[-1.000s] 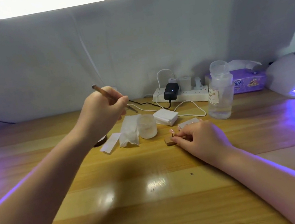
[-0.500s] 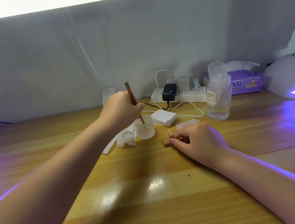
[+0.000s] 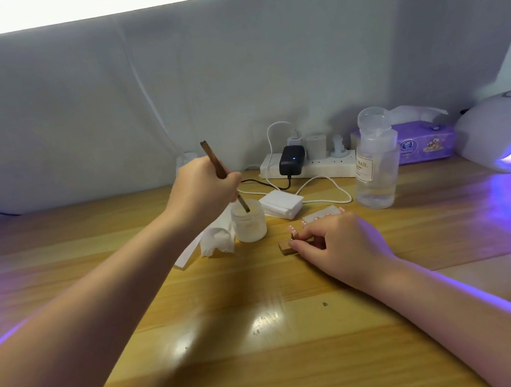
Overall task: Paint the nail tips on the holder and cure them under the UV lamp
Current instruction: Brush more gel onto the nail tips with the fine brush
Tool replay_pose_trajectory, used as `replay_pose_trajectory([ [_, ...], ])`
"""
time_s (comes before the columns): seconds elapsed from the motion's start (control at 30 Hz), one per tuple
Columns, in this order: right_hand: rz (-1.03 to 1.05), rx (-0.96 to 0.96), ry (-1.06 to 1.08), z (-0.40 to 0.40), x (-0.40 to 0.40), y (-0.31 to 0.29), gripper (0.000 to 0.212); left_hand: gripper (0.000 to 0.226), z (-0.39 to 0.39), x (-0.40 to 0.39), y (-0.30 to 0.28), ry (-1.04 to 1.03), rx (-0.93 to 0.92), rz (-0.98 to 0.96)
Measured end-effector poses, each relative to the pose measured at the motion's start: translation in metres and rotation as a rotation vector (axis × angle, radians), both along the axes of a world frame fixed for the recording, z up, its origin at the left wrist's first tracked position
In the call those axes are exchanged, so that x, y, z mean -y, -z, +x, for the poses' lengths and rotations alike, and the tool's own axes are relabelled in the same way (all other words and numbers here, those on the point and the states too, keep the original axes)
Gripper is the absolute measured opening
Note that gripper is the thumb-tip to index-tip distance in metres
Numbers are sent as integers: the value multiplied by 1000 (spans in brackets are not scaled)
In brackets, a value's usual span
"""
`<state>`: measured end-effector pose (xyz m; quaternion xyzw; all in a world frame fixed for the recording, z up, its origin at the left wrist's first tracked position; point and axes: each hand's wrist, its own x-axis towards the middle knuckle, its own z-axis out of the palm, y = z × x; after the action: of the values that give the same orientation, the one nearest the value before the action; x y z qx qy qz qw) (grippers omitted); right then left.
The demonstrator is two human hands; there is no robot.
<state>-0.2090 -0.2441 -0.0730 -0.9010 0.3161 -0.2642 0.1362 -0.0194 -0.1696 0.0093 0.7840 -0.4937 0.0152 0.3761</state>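
Note:
My left hand (image 3: 202,190) grips a brown-handled brush (image 3: 215,163), held nearly upright with its tip dipped into a small frosted jar (image 3: 249,225) on the wooden desk. My right hand (image 3: 338,243) rests on the desk to the right of the jar and pinches a small brown nail-tip holder (image 3: 286,247). A pink nail tip (image 3: 292,230) stands on the holder just beyond my fingers. A white UV lamp (image 3: 509,128) glows violet at the far right edge of the desk.
A crumpled white tissue (image 3: 217,237) and a paper strip lie left of the jar. Behind are a white pad stack (image 3: 283,203), a power strip (image 3: 311,166) with a black adapter and cables, a clear liquid bottle (image 3: 376,161) and a purple tissue pack (image 3: 426,142).
My left hand carried the brush from the left over to the jar, turned it upright and dipped its tip in. My right hand stayed on the holder.

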Motion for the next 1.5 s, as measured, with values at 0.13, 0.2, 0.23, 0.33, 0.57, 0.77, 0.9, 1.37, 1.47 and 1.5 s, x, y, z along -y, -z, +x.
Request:
replay_pose_trajectory([
  [0.13, 8, -3, -7, 0, 0, 0, 26, 20, 0, -4, -3, -3, 56, -69],
  [0.2, 1, 6, -6, 0, 0, 0, 26, 19, -1, -6, -3, -11, 112, -127],
  [0.23, -3, 11, -7, 0, 0, 0, 26, 19, -1, -7, -4, -13, 119, -164],
  [0.33, -3, 10, -8, 0, -1, 1, 26, 20, -3, -6, -2, -5, 113, -172],
  [0.57, -15, 13, -19, 0, 0, 0, 26, 17, -2, -4, 3, -21, 53, -182],
  [0.77, -12, 12, -14, 1, 0, 1, 26, 9, 2, -10, 1, 42, 48, -113],
  [0.9, -5, 16, -19, 1, 0, 0, 25, 9, 6, -13, 4, 97, 128, -22],
  [1.37, 12, -19, 2, 0, -3, -3, 27, 18, -12, -41, 14, 150, -208, -531],
  [1.47, 19, -23, 4, 0, -3, -4, 27, 26, -39, -49, 44, 280, -205, -533],
  [1.5, 21, -21, -1, -1, -3, -4, 27, 26, -44, -51, 54, 318, -178, -512],
])
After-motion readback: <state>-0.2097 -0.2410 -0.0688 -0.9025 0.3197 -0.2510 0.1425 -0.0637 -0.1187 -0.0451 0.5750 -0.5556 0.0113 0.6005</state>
